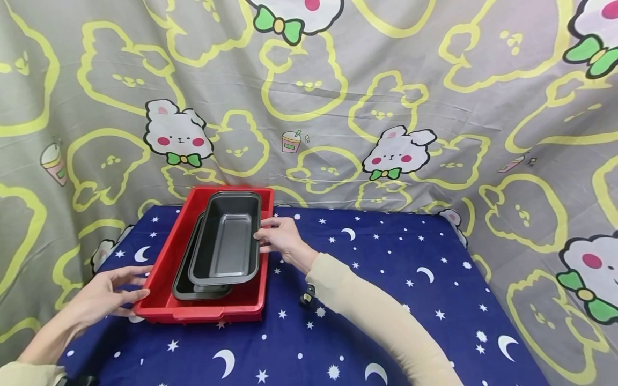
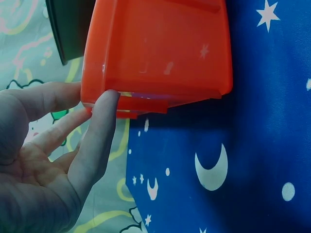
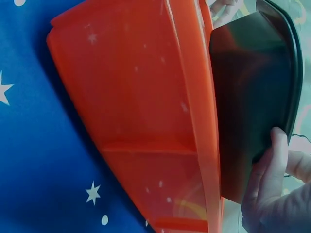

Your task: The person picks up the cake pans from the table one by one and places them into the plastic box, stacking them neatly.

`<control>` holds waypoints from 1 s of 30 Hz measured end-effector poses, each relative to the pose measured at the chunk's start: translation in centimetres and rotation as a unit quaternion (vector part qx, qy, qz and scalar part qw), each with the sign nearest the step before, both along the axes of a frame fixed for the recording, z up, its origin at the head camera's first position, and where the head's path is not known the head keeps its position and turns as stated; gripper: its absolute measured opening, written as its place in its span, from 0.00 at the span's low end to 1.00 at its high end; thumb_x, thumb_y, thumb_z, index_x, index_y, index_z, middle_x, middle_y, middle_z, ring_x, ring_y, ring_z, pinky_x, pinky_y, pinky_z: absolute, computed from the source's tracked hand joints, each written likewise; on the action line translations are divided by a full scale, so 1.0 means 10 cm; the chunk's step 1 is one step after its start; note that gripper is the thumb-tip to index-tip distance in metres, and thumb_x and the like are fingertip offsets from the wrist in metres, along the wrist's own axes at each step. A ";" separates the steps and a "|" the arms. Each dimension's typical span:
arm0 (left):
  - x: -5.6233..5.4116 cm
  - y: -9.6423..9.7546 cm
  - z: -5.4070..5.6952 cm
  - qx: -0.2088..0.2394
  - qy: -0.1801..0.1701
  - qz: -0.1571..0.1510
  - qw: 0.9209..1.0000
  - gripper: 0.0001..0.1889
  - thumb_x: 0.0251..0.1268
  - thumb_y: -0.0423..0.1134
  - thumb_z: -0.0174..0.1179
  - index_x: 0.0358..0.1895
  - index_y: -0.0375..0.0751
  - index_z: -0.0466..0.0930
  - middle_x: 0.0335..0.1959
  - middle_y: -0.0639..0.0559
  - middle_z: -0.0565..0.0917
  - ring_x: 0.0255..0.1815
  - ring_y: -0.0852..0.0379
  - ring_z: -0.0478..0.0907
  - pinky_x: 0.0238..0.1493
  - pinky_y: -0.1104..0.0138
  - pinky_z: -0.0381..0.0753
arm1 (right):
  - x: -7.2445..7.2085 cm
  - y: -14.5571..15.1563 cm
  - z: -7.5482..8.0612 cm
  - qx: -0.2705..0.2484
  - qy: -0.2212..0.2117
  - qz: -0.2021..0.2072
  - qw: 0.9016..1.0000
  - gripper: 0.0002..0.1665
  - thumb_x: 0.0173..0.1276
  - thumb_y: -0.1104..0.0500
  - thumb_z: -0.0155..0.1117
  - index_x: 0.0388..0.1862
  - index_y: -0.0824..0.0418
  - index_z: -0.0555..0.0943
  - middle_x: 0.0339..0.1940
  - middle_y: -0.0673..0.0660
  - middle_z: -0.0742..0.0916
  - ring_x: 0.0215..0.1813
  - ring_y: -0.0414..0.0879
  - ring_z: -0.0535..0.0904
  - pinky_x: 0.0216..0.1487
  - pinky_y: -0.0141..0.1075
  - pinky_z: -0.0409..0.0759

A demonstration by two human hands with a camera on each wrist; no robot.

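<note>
My right hand (image 1: 285, 238) pinches the right rim of a dark grey loaf pan (image 1: 232, 236). In the right wrist view, the dark outer wall of this loaf pan (image 3: 252, 97) stands above the tray's rim, with thumb and fingers at its edge. Beneath and slightly left, a second dark loaf pan (image 1: 185, 287) lies inside the red tray (image 1: 203, 312), mostly covered by the upper one. At the tray's front left corner is my left hand (image 1: 98, 295), its fairly straight fingers spread and touching the corner. The left wrist view shows this hand (image 2: 58, 160) against the tray's lower edge.
A dark blue cloth with white moons and stars (image 1: 376, 300) covers the table. Behind and at both sides hangs a grey curtain (image 1: 328, 177) with rabbit drawings. The tray stands on the table's left part, near the back edge.
</note>
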State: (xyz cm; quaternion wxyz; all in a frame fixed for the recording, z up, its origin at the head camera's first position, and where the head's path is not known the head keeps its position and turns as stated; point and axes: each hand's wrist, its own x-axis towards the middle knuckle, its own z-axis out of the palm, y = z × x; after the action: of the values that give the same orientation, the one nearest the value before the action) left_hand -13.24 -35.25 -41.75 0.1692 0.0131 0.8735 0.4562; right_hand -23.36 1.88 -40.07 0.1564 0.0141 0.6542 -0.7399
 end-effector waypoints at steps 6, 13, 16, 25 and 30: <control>0.00 0.00 0.00 -0.002 -0.003 0.001 1.000 0.35 0.76 0.33 0.61 0.77 0.18 0.57 0.57 0.28 0.82 0.42 0.64 0.88 0.40 0.56 0.94 | 0.01 -0.14 -0.03 -0.002 -0.006 -0.001 1.000 0.25 0.62 0.77 0.65 0.60 0.79 0.79 0.20 0.53 0.84 0.21 0.39 0.81 0.20 0.29 0.85; -0.01 -0.01 -0.01 -0.001 -0.004 0.000 1.000 0.36 0.76 0.34 0.62 0.77 0.18 0.57 0.57 0.30 0.83 0.42 0.63 0.88 0.41 0.55 0.94 | 0.02 -0.28 -0.08 -0.001 -0.009 -0.004 1.000 0.25 0.60 0.78 0.65 0.58 0.80 0.78 0.20 0.55 0.84 0.20 0.41 0.81 0.20 0.32 0.86; -0.02 -0.01 -0.02 0.000 -0.006 0.003 1.000 0.37 0.75 0.35 0.63 0.77 0.19 0.57 0.58 0.29 0.82 0.43 0.62 0.88 0.41 0.55 0.94 | 0.02 -0.33 -0.09 0.010 -0.010 -0.004 1.000 0.25 0.60 0.77 0.66 0.58 0.80 0.79 0.19 0.55 0.84 0.19 0.41 0.81 0.21 0.33 0.87; -0.01 -0.02 -0.03 -0.001 -0.007 0.006 1.000 0.37 0.74 0.37 0.65 0.78 0.21 0.59 0.59 0.27 0.81 0.43 0.60 0.88 0.41 0.55 0.94 | 0.01 -0.42 -0.13 0.040 -0.014 0.000 0.999 0.25 0.62 0.76 0.67 0.59 0.79 0.79 0.25 0.64 0.88 0.21 0.44 0.84 0.25 0.37 0.90; -0.01 -0.02 -0.03 -0.004 -0.006 0.005 1.000 0.38 0.75 0.38 0.65 0.77 0.21 0.59 0.61 0.24 0.81 0.43 0.60 0.88 0.40 0.56 0.94 | 0.00 -0.49 -0.16 0.051 -0.017 0.001 0.999 0.25 0.63 0.76 0.66 0.60 0.79 0.78 0.39 0.75 0.91 0.25 0.47 0.86 0.31 0.42 0.91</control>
State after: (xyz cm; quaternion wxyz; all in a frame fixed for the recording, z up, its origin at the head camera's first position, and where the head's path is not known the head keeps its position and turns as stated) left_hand -13.30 -35.49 -42.03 0.1722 0.0051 0.8744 0.4535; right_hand -23.40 -3.01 -41.68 0.1669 0.0339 0.6885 -0.7050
